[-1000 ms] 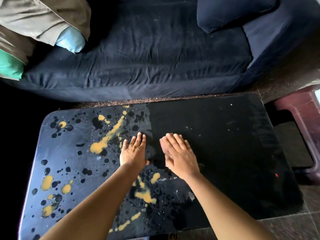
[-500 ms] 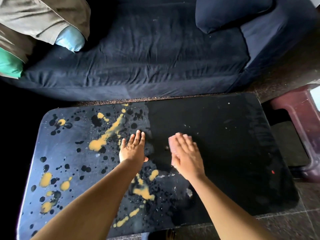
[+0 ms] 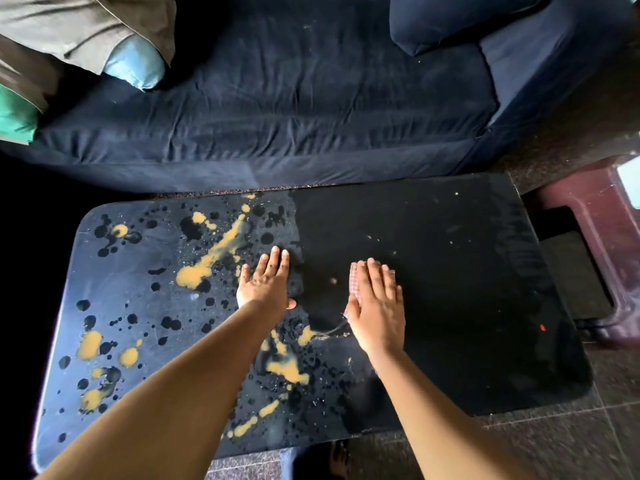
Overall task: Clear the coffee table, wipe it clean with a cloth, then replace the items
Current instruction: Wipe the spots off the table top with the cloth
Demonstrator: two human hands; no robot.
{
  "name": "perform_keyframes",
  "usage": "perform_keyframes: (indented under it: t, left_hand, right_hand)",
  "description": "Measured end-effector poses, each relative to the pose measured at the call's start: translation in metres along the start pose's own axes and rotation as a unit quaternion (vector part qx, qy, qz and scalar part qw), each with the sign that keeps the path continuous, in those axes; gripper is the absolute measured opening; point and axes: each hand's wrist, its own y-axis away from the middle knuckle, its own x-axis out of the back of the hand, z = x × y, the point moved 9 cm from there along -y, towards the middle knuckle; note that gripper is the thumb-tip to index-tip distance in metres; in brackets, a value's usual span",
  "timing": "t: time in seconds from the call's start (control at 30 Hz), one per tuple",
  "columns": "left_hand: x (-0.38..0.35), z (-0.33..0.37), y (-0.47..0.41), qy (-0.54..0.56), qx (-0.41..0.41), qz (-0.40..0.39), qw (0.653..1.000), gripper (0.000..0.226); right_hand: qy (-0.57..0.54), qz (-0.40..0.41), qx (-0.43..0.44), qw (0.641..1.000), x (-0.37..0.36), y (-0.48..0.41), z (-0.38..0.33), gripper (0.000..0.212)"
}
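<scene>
A person's right hand [image 3: 377, 303] presses a pink checked cloth [image 3: 355, 287] flat, fingers [image 3: 373, 277] straight, on the paint-splattered tabletop [image 3: 450, 271] at centre frame; the left hand [image 3: 265, 284] rests alongside, fingers extended, holding nothing.

The coffee table [image 3: 450, 271] looks smooth, glossy (sofa [image 3: 277, 116]: matt, wrinkled fabric).

I'm in a living room at home; a dark blue sofa [image 3: 277, 116] runs in front of me, a cushion [image 3: 450, 19] at one end, pillows [image 3: 135, 64] heaped at the other; the low coffee table [image 3: 450, 271] stands just before it on a tiled floor [image 3: 554, 445].
</scene>
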Motion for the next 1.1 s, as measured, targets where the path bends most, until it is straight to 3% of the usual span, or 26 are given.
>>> perform_keyframes:
  t: [0.07,0.2,0.27,0.33,0.43,0.5,0.57,0.7,0.77,0.87,0.93,1.0,1.1]
  left_hand:
    - [0.000,0.000,0.000,-0.003,0.000,-0.001,1.000,0.095]
    - [0.000,-0.001,-0.002,0.002,0.005,-0.009,1.000,0.094]
    - [-0.002,-0.001,-0.002,0.009,0.004,-0.012,1.000,0.094]
    - [-0.002,-0.001,-0.002,0.006,0.001,-0.009,1.000,0.094]
    - [-0.001,-0.001,-0.001,0.005,-0.003,-0.006,1.000,0.094]
    - [-0.002,-0.002,-0.001,0.004,-0.002,-0.006,1.000,0.094]
    - [-0.002,-0.002,-0.001,0.005,0.000,-0.009,1.000,0.094]
    - [-0.004,-0.003,-0.001,0.014,0.002,-0.012,1.000,0.092]
    - [-0.003,-0.002,-0.002,0.015,-0.002,-0.011,1.000,0.092]
    - [-0.002,-0.002,-0.001,0.019,-0.007,-0.010,1.000,0.094]
    - [-0.002,-0.002,0.000,0.020,-0.006,-0.011,1.000,0.094]
    - [-0.003,-0.003,0.000,0.022,-0.004,-0.013,1.000,0.093]
    - [-0.004,-0.004,-0.001,0.027,-0.001,-0.015,1.000,0.093]
  right_hand:
    - [-0.015,0.005,-0.021,1.000,-0.001,0.006,-0.020,0.069]
    - [-0.001,-0.035,0.193,0.981,-0.017,0.027,-0.080,0.061]
    - [0.021,-0.031,0.240,0.970,-0.017,0.027,-0.069,0.061]
    - [0.036,-0.032,0.207,0.977,-0.015,0.021,-0.038,0.065]
    - [0.008,-0.021,0.049,0.999,-0.007,0.012,0.000,0.067]
    - [-0.004,-0.003,-0.012,1.000,-0.003,0.017,-0.010,0.067]
    - [-0.020,-0.006,0.029,0.999,-0.006,0.026,-0.042,0.067]
    - [0.016,-0.035,0.249,0.968,-0.018,0.046,-0.069,0.064]
    - [0.036,-0.032,0.229,0.972,-0.016,0.041,-0.040,0.067]
    - [0.021,-0.019,0.057,0.998,-0.008,0.032,0.002,0.067]
    - [0.003,-0.008,-0.011,1.000,-0.006,0.036,-0.006,0.067]
    - [-0.021,-0.003,0.015,1.000,-0.007,0.043,-0.033,0.067]
    - [-0.008,-0.027,0.191,0.981,-0.016,0.054,-0.067,0.065]
